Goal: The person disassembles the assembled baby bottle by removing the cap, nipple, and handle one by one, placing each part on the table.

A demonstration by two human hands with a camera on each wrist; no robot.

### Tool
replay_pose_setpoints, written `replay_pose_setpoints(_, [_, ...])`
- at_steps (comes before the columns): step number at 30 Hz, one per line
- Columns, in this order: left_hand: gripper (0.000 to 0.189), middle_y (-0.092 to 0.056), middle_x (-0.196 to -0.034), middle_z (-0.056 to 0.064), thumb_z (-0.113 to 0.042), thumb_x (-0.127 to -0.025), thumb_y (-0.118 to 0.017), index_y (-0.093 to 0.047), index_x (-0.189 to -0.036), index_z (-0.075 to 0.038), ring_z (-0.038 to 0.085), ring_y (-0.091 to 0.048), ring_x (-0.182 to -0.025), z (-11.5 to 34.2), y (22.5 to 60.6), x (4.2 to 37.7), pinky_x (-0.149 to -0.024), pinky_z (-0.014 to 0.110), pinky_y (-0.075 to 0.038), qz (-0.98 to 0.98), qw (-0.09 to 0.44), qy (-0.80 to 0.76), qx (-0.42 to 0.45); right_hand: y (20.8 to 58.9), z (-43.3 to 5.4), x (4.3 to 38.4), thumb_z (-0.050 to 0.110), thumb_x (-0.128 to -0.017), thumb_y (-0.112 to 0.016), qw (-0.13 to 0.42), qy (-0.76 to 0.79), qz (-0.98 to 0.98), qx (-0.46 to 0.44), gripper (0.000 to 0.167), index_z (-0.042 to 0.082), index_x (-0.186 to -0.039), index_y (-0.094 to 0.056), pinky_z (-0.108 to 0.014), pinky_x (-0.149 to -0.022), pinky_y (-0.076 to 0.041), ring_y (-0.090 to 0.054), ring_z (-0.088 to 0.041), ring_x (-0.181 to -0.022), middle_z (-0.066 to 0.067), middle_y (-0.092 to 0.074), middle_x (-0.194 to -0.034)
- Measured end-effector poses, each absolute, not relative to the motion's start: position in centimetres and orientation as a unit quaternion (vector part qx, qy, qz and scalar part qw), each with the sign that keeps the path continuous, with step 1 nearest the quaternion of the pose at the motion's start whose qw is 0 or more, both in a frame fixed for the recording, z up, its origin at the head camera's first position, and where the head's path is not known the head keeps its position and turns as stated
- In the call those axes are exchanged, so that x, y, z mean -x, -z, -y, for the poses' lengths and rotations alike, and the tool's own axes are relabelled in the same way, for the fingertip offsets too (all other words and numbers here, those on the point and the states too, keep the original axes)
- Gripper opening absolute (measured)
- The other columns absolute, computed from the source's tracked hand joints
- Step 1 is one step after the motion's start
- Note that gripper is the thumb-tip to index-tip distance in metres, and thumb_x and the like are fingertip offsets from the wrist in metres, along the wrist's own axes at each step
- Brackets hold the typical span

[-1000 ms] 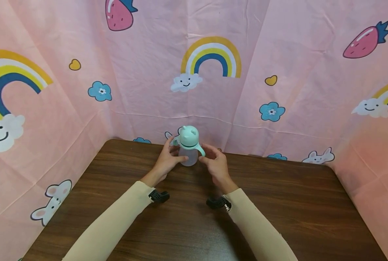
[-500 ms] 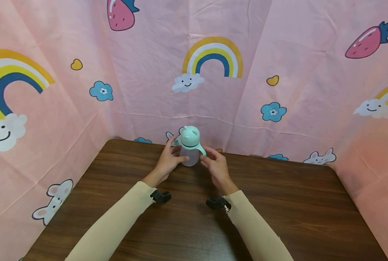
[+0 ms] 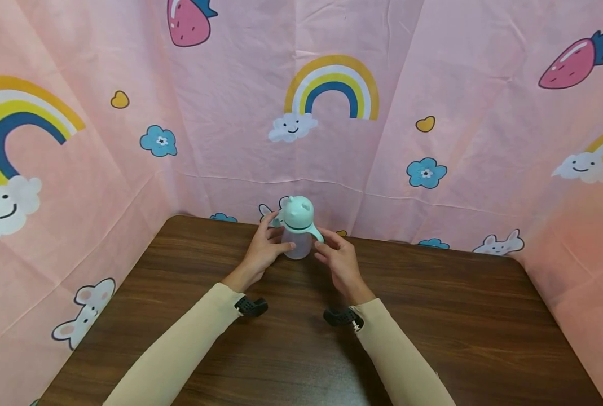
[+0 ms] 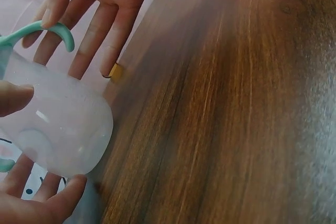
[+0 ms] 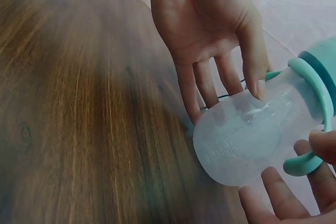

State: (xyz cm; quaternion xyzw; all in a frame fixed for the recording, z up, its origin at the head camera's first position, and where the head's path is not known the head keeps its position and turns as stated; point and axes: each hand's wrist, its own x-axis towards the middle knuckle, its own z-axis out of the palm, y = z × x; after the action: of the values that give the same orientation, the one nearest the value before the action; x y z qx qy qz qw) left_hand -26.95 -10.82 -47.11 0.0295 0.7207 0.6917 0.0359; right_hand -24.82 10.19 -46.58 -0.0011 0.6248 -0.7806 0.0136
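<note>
A baby bottle (image 3: 297, 246) with a translucent body and a mint-green cap (image 3: 298, 212) is at the table's far edge in the head view. It stands roughly upright; whether its base touches the wood is unclear. My left hand (image 3: 262, 248) holds the body from the left, its thumb (image 5: 257, 66) on the near side and the other fingers behind. On the opposite side, my right hand (image 3: 343, 258) pinches one curved green handle (image 4: 60, 32) by its end between thumb and fingers. The remaining right fingers extend beside the bottle.
A brown wood-grain table (image 3: 433, 316) reaches toward me. Behind it and along both sides hangs a pink printed cloth (image 3: 240, 113), close to the bottle's far side. Black straps (image 3: 250, 307) circle both wrists.
My right thumb has moved slightly onto the end of the handle. The left hand keeps its hold on the bottle, and the whole head view has drifted slightly.
</note>
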Motion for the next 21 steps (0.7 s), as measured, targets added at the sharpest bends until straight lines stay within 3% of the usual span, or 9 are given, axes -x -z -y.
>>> replay_pose_setpoints(8, [0.097, -0.052, -0.161, 0.026, 0.004, -0.096, -0.081, -0.029, -0.175, -0.018, 0.046, -0.052, -0.147, 10.2, 46.8, 26.2, -0.116, 0.059, -0.047, -0.707, 0.044, -0.705, -0.030, 46.2, -11.2, 24.1, -0.007, -0.106, -0.067, 0.011, 0.773, -0.634, 0.007, 0.039, -0.006, -0.144, -0.068, -0.064, -0.113, -0.048, -0.065, -0.039, -0.130, -0.021, -0.067, -0.142])
replay_pose_setpoints(21, [0.092, -0.056, -0.157, 0.027, 0.007, -0.097, -0.079, -0.033, -0.173, -0.017, 0.045, -0.056, -0.144, 8.5, 46.6, 24.2, -0.113, 0.057, -0.050, -0.682, 0.048, -0.728, -0.058, 45.5, -14.1, 22.5, -0.008, -0.106, -0.065, 0.004, 0.766, -0.643, 0.016, 0.039, -0.010, -0.145, -0.064, -0.059, -0.110, -0.052, -0.067, -0.040, -0.131, -0.028, -0.064, -0.145])
